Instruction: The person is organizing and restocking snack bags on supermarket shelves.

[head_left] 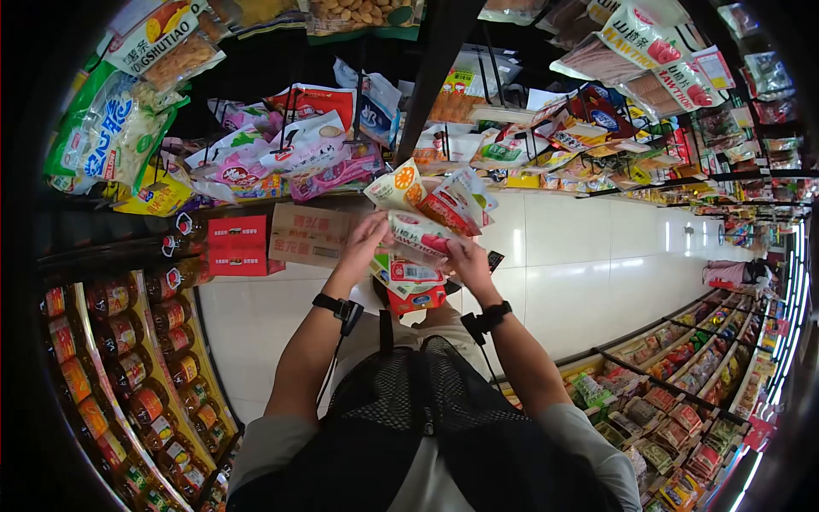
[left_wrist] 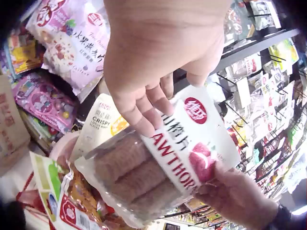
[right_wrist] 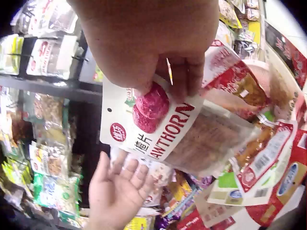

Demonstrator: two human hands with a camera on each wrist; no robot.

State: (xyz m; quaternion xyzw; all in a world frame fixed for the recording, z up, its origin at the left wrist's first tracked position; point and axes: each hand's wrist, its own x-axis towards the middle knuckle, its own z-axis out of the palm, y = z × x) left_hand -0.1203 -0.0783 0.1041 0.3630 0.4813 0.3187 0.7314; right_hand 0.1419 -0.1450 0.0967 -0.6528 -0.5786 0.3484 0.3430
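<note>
A clear and white bag of hawthorn slices [head_left: 418,241] is held up in front of the body. My right hand [head_left: 472,266] pinches its printed end between thumb and fingers. My left hand [head_left: 367,241] is at the bag's other side; in the right wrist view this left hand [right_wrist: 117,191] shows its palm with fingers loosely spread, close to the bag's edge. Below and behind are more snack packs: a cream bag of lotus root slices [left_wrist: 100,120], a red pack [head_left: 456,203] and a green-and-white pack [right_wrist: 230,184]. A pink rim [left_wrist: 63,146] shows among them.
A cardboard box [head_left: 311,235] and a red box [head_left: 237,243] stand on the left. Hanging snack bags [head_left: 320,145] fill the rack ahead. Bottles [head_left: 128,371] line the lower left shelf, packaged snacks [head_left: 674,418] the lower right. Pale tiled floor [head_left: 589,264] runs along the aisle.
</note>
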